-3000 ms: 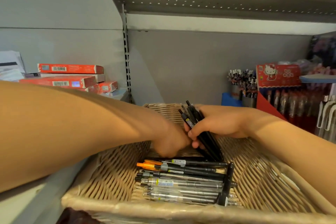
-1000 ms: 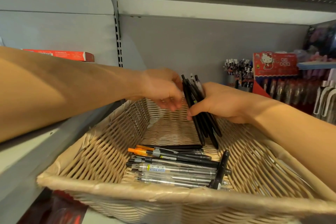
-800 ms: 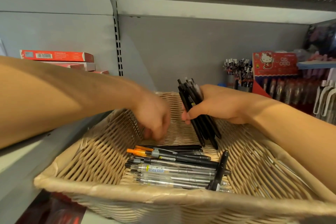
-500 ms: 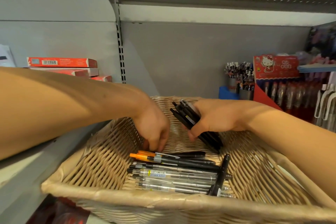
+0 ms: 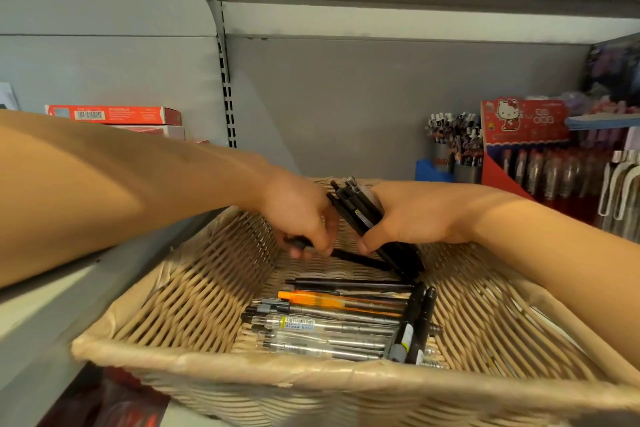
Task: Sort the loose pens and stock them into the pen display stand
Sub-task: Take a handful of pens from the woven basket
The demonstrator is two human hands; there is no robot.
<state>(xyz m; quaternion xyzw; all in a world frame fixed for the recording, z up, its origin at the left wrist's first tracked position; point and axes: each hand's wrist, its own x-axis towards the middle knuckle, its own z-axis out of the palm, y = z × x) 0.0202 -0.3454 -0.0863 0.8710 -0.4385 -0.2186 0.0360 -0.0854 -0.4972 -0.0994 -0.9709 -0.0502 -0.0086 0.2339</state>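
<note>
Right hand (image 5: 412, 215) clamped on black pen bundle (image 5: 363, 215); left hand (image 5: 304, 218) pinching one black pen (image 5: 356, 258) just below. Risk: bundle fanning, slipping into basket (image 5: 214, 362) during transfer.

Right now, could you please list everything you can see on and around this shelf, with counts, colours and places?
wicker basket: one, tan, on the shelf in front.
loose pens: roughly ten, black, clear and one orange, lying on the basket floor.
crossing black pens: two, lying across the pile's right end.
black pen bundle: several, exact count unclear, held tilted over the basket.
single black pen: one, at the basket's far end.
red boxes: at least two, stacked at far left.
pen display stand: one, red with a cartoon cat, far right.
pen cups: two, grey, beside the stand.
left hand: pinches the single pen.
right hand: grips the bundle.
</note>
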